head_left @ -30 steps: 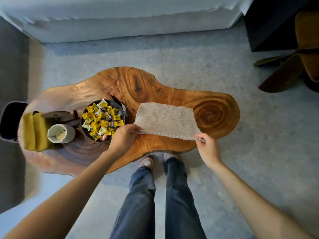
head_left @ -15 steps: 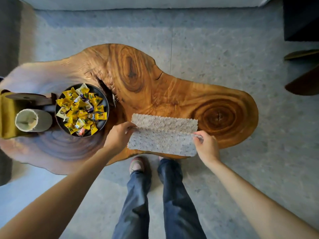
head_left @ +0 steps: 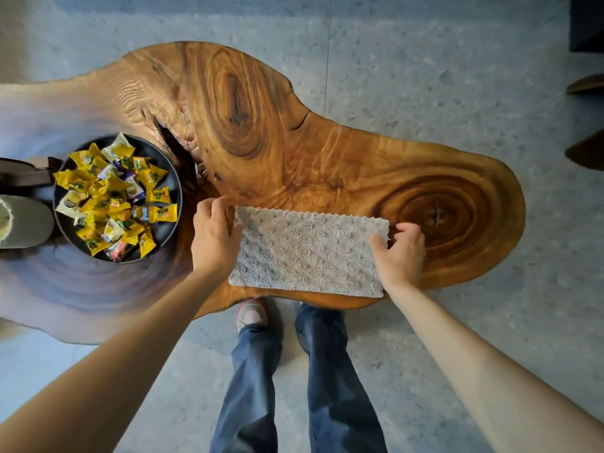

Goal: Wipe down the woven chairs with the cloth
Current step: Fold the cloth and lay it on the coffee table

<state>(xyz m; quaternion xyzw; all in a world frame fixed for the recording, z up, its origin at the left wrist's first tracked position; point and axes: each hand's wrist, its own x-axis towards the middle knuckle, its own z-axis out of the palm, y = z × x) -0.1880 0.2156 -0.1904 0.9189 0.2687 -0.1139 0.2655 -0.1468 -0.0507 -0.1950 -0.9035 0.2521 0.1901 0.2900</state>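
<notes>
Wooden slab table (head_left: pixel 294 152) stands on grey floor, a bowl of sweets (head_left: pixel 166 233) at its left; the left hand (head_left: pixel 214 238) pinches the left end of the cloth (head_left: pixel 307 253), which lies flat at the table's near edge; the right hand (head_left: pixel 400 253) grips the right end, fingers curled; light, soft and floppy, it should lift best by both ends.

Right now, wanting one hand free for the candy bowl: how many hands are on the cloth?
2. The left hand holds the cloth at its left end; the right hand pinches its right end.
</notes>
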